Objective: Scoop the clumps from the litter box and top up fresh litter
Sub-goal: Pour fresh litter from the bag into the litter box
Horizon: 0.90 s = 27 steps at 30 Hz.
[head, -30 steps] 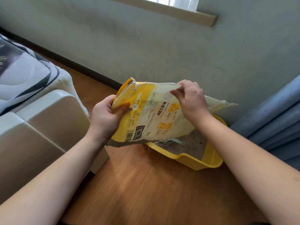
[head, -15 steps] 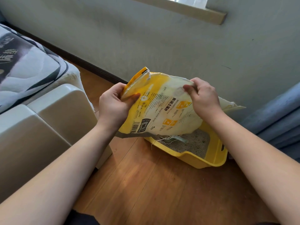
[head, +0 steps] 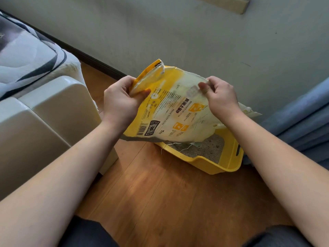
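Wood floor (head: 160,193); litter bag (head: 169,107) nearer.

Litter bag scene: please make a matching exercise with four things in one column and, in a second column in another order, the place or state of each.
1. litter bag
2. litter box
3. curtain
4. white bin

A. on the floor by the wall, grey litter inside
B. far right, blue
C. held in both hands
D. left of the arms

Pairs: 1-C, 2-A, 3-B, 4-D
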{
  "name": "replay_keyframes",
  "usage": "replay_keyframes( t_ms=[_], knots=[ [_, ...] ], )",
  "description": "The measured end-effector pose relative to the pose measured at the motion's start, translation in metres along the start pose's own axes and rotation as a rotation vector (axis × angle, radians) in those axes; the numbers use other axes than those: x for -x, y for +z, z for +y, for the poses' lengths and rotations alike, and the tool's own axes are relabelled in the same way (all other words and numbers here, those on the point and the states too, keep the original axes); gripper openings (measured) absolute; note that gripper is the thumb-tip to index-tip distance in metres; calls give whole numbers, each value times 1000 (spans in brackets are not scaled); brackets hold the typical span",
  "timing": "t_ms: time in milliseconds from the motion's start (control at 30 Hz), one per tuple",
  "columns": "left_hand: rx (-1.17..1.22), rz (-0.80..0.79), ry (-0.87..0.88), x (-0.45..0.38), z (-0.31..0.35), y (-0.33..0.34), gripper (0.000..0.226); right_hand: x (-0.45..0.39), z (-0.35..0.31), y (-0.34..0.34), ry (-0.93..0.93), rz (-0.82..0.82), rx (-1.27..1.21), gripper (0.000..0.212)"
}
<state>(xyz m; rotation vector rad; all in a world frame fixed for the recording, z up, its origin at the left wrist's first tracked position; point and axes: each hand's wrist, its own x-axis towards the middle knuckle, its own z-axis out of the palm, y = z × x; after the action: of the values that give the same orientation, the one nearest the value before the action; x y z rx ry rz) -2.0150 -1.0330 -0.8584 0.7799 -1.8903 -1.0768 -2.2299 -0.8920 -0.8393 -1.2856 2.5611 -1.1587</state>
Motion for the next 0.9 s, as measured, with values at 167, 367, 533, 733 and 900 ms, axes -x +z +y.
replay_keyframes(
  t_ms=[167,367,533,733,900],
  knots=[
    [-21,16,36,0,5,3,27,2,3,-3,4,7,18,31],
    [23,49,78,-4,15,9,27,5,4,-8,-7,36,-15,32],
    [40,74,79,-6,18,13,26,5,6,-8,-3,49,-37,32],
    [57,77,134,-7,23,19,31,4,14,-5,19,96,-87,34],
    [86,87,129,-7,19,22,33,5,15,-5,-13,122,-128,33]
  ],
)
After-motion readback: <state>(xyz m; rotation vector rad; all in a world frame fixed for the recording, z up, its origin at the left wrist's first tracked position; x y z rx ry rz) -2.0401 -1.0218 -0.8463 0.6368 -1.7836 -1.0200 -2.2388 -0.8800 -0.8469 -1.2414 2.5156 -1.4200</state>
